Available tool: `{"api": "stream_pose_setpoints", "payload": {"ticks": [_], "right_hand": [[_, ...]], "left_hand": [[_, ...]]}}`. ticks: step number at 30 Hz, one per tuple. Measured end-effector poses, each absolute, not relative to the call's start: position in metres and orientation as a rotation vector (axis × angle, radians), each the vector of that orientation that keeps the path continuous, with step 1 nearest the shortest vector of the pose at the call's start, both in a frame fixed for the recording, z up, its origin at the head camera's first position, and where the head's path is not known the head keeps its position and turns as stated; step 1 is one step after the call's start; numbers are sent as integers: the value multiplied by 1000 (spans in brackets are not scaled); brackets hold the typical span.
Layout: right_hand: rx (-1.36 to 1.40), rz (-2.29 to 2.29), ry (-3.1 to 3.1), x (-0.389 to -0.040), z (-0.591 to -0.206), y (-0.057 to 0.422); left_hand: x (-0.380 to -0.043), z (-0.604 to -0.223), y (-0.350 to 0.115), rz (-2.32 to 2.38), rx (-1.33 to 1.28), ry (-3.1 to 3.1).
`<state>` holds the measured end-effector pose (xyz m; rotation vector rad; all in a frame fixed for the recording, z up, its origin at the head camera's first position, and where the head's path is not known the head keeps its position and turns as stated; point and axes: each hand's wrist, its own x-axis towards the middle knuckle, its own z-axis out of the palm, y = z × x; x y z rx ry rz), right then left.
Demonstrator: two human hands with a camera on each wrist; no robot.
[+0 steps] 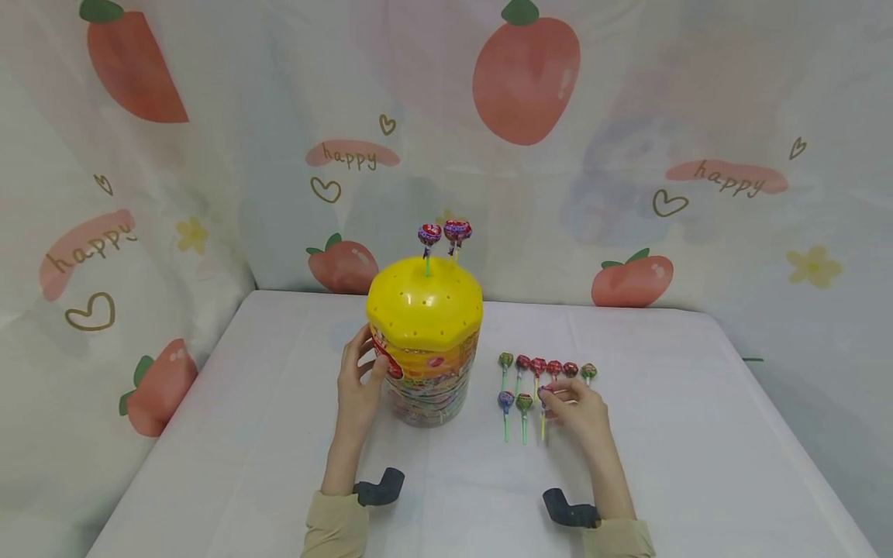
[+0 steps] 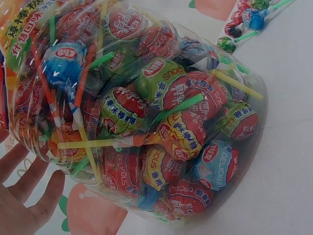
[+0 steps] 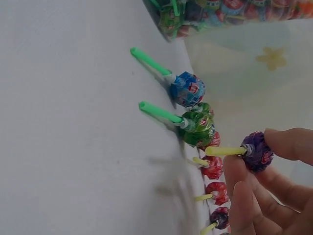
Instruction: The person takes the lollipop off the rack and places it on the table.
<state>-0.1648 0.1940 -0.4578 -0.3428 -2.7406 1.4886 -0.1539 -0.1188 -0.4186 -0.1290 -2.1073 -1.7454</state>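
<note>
A tall clear jar [image 1: 429, 403] with a yellow lid [image 1: 424, 306] stands on the table, packed with wrapped lollipops [image 2: 161, 83]. My left hand [image 1: 359, 391] rests against its left side, fingers spread and thumb toward the front. In the left wrist view those fingers [image 2: 24, 181] lie fairly straight along the jar. Between thumb and fingers, my right hand [image 1: 579, 407] pinches a purple lollipop [image 3: 257, 152] by its wrapped head; its yellow stick points away from the palm. Beside that hand lie a blue lollipop [image 1: 505, 399] and a green lollipop [image 1: 524, 402], sticks toward me.
Behind them runs a back row of several lollipops, including a green one [image 1: 505, 359] and a red one [image 1: 538, 366]. A few purple-red lollipops [image 1: 429, 234] stand upright in the lid's small holes. White cloth covers the table [image 1: 698, 434]; a printed curtain [image 1: 446, 186] hangs behind.
</note>
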Motion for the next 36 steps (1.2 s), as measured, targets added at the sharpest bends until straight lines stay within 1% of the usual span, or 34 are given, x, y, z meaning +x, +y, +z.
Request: {"api": "stream_pose_setpoints", "payload": {"ticks": [12,36], "right_hand": [[-338,1326,-2879,-167,-474,193],[-352,1249,-2902,-167,-480,191]], "left_hand": [[-154,-420,-119,-1765,-116,-2115],[-155,-421,-119,-1755,-108,-2116]]}}
